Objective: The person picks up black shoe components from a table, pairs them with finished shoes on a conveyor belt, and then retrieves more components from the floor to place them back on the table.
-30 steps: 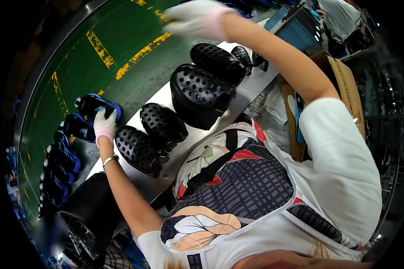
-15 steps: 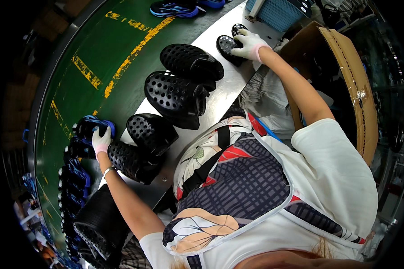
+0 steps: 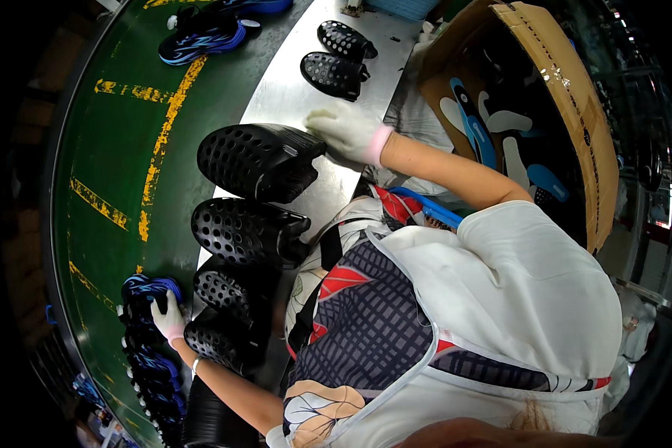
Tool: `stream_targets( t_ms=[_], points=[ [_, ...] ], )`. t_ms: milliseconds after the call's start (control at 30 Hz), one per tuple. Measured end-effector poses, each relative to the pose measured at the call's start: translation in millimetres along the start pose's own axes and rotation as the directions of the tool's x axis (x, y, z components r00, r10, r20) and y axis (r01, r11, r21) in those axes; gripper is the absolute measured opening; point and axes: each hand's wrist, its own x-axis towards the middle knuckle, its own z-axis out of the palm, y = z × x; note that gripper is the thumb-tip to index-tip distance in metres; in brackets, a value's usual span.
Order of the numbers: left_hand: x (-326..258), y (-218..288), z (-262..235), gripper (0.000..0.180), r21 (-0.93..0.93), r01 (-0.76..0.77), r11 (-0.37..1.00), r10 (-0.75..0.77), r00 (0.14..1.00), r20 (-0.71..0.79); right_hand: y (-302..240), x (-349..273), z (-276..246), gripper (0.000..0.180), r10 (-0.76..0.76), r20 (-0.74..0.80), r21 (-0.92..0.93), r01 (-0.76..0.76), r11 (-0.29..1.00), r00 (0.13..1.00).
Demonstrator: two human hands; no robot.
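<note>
My right hand (image 3: 345, 131), in a white glove with a pink cuff, is slightly blurred, its fingers stretched out and nothing visible in them. It hovers by the end of a large stack of black perforated plastic shoe inserts (image 3: 257, 160). Beyond it, two small perforated inserts (image 3: 334, 73) lie on the metal ledge. My left hand (image 3: 167, 316), gloved the same way, has its fingers around part of a blue-and-black sneaker (image 3: 143, 287) at the head of a row. Its fingertips are partly lost against the dark shoe. Closer to me sit more stacked inserts (image 3: 250, 231).
A green work surface (image 3: 104, 164) with worn yellow lines curves along the left. Other sneakers (image 3: 209, 37) stand at its far end. At right, an open cardboard box (image 3: 567, 97) holds blue and white insoles (image 3: 474, 127). A blue stack (image 3: 403, 7) stands at the far edge.
My right hand has left the small inserts and come back toward the large stack. My left hand stays at the front sneaker. The whole view has shifted.
</note>
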Motion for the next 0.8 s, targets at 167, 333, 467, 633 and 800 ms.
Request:
stream_targets(
  t_ms=[167, 333, 467, 633, 800],
  points=[
    [9.5, -25.9, -6.7, 0.065, 0.081, 0.043, 0.996, -0.043, 0.999, -0.002, 0.8, -1.3, 26.5, 0.026, -0.042, -0.164, 0.048, 0.051, 0.998, 0.986],
    [-5.3, -34.5, -5.9, 0.060, 0.101, 0.038, 0.994, -0.034, 0.998, -0.048, -0.6, 5.3, 18.6, 0.019, 0.023, -0.114, 0.034, -0.019, 0.999, 0.993],
    [-9.9, -10.9, 3.7, 0.058, 0.250, -0.113, 0.962, 0.128, 0.991, -0.045, 3.6, 0.5, 9.6, 0.019, 0.080, -0.101, -0.071, -0.088, 0.994, 0.992],
    [-22.7, 1.6, -2.9, 0.058, 0.446, -0.133, 0.885, 0.125, 0.991, 0.047, 4.9, 12.3, 14.3, 0.020, 0.090, -0.057, -0.066, -0.093, 0.993, 0.994],
    [-13.1, 4.9, -15.2, 0.063, 0.444, -0.088, 0.891, 0.028, 0.990, 0.139, 5.9, 15.1, 11.8, 0.024, 0.133, -0.029, -0.096, -0.135, 0.986, 0.991]
  ],
)
